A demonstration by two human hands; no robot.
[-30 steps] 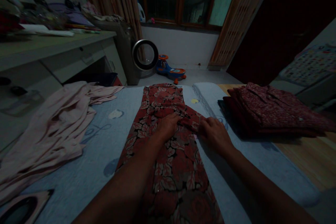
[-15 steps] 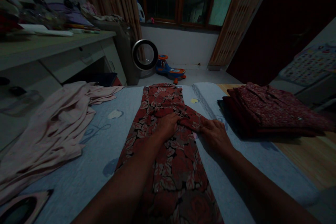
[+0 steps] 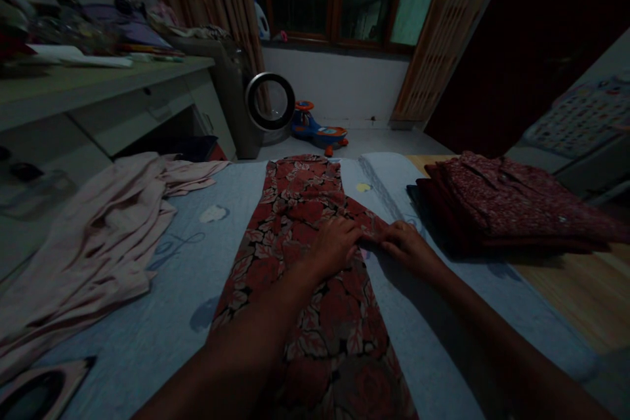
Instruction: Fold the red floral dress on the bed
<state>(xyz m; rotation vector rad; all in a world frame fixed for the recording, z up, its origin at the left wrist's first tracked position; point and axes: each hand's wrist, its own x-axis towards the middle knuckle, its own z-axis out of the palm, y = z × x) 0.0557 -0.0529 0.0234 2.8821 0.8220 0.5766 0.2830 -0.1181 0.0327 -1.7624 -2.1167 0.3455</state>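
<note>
A red garment with a leaf and flower print (image 3: 305, 197) lies lengthwise over the light blue quilted cover (image 3: 182, 289). One sleeve of it sticks out to the right. My left hand (image 3: 337, 243) grips the sleeve near the garment's right side, fingers closed on the cloth. Further out, my right hand (image 3: 406, 246) pinches the sleeve's end between thumb and fingers. The two hands are close together, a short stretch of sleeve between them.
Folded dark red clothes (image 3: 512, 210) are stacked at the right. A crumpled pale pink garment (image 3: 103, 230) lies at the left, with a dark oval-centred item (image 3: 39, 394) below it. Beyond stand a desk (image 3: 108, 88), an open-doored washing machine (image 3: 270, 102) and a blue ride-on toy (image 3: 317, 131).
My left hand has moved right, from the garment's middle onto the sleeve, closer to my right hand. My right hand has its fingers drawn in more at the sleeve's end.
</note>
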